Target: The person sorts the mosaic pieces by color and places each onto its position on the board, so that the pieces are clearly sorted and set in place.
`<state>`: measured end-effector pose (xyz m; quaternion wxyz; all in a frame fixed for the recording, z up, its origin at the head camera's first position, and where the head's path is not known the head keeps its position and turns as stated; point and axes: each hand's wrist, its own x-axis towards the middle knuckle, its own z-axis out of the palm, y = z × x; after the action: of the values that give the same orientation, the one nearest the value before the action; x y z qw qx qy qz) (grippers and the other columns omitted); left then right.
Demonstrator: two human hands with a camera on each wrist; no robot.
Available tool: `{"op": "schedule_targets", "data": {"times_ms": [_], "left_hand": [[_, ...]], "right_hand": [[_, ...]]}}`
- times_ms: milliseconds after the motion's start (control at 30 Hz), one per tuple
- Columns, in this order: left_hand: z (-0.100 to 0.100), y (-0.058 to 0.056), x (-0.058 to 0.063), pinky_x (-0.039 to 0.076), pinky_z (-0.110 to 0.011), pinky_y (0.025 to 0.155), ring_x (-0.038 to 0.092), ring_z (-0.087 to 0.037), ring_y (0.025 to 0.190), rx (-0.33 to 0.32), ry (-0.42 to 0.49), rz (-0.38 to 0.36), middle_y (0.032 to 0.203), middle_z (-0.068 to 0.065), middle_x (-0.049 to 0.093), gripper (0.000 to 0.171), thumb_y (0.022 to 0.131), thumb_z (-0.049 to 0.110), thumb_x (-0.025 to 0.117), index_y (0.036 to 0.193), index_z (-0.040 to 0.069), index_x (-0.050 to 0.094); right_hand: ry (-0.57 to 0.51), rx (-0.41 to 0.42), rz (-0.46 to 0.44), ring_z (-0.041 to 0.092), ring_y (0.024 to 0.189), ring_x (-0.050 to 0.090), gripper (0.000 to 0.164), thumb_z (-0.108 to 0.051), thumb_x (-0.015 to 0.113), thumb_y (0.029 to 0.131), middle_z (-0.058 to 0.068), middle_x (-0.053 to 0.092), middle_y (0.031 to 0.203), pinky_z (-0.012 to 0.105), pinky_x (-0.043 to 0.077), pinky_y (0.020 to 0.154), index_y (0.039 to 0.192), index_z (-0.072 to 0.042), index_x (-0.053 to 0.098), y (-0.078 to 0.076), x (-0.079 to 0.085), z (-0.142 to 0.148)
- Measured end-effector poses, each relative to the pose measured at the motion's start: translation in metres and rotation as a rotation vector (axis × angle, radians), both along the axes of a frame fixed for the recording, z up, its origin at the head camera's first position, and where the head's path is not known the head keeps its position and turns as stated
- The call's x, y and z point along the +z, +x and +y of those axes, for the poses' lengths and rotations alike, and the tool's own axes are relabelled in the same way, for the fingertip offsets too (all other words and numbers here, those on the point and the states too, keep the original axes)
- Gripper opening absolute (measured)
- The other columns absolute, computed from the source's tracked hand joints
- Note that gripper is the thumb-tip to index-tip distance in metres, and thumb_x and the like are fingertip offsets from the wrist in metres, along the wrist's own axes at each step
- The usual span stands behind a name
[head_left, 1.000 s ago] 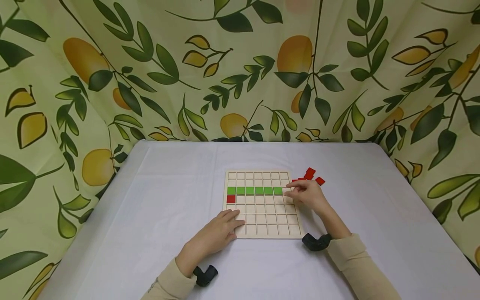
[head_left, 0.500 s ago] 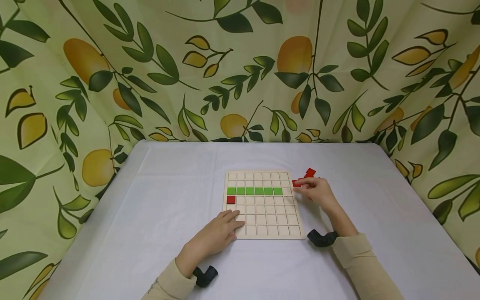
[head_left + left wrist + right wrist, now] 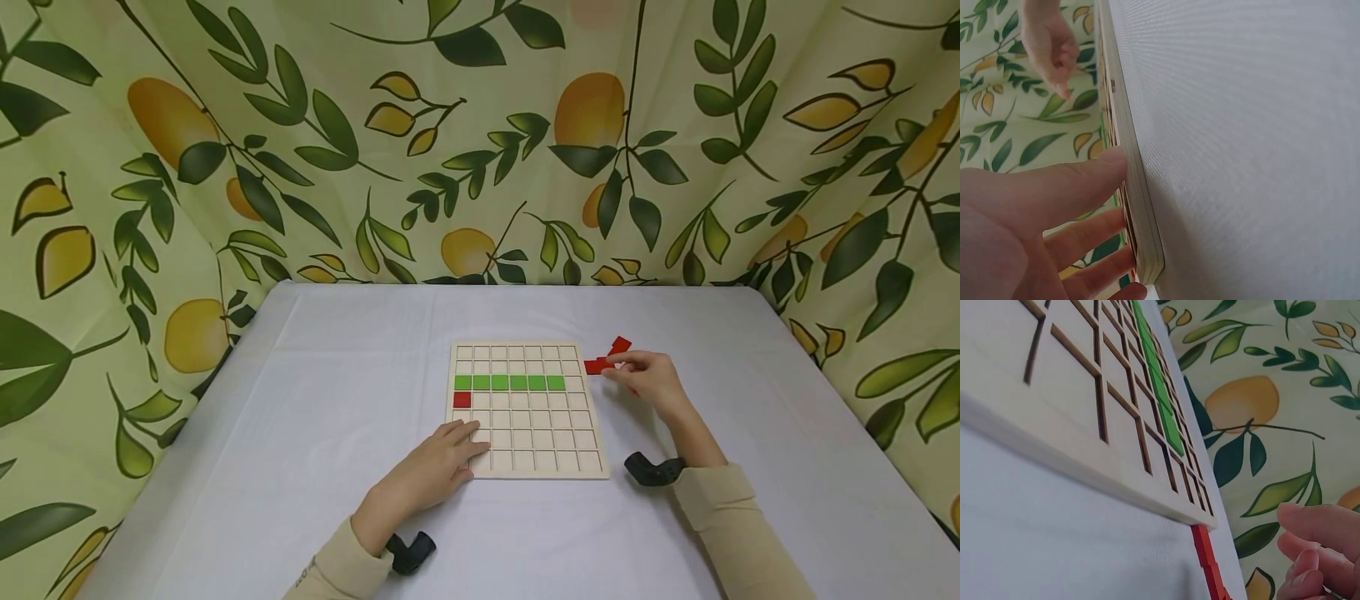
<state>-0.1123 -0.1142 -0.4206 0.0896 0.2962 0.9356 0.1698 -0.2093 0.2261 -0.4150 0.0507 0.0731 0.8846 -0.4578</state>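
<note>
A pale wooden grid board (image 3: 528, 437) lies on the table, with a row of several green square tiles (image 3: 510, 382) in its cells. Just below that row's left end sits a single red tile (image 3: 462, 400). My left hand (image 3: 431, 471) rests its extended fingers on the board's lower left corner; in the left wrist view its thumb (image 3: 1094, 175) lies along the board's edge. Beyond the board's right side, my right hand (image 3: 654, 385) is over loose red tiles (image 3: 598, 366), partly hiding them. In the right wrist view its fingers (image 3: 1322, 525) are loosely bent with no tile visible between them.
A white cloth (image 3: 337, 358) covers the table. Behind and at both sides hangs a curtain (image 3: 480, 150) printed with leaves and fruit. Black curved devices sit at the left wrist (image 3: 412, 554) and the right wrist (image 3: 654, 470).
My right hand has moved right, off the board's right edge, to the loose red tiles. My left hand and the tiles on the board have stayed put.
</note>
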Motion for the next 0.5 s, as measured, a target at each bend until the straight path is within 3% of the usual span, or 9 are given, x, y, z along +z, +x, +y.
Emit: {"op": "schedule_targets", "data": {"times_ms": [500], "left_hand": [[0.000, 0.002, 0.002, 0.043, -0.049, 0.111, 0.044, -0.037, 0.136, -0.013, 0.013, 0.018, 0.147, -0.016, 0.048, 0.039, 0.092, 0.014, 0.063, 0.130, 0.009, 0.060]], "right_hand": [[-0.022, -0.044, -0.005, 0.008, 0.057, 0.043, 0.042, -0.024, 0.068, 0.089, -0.010, 0.045, 0.058, 0.023, 0.039, 0.055, 0.122, 0.002, 0.062, -0.004, -0.005, 0.020]]}}
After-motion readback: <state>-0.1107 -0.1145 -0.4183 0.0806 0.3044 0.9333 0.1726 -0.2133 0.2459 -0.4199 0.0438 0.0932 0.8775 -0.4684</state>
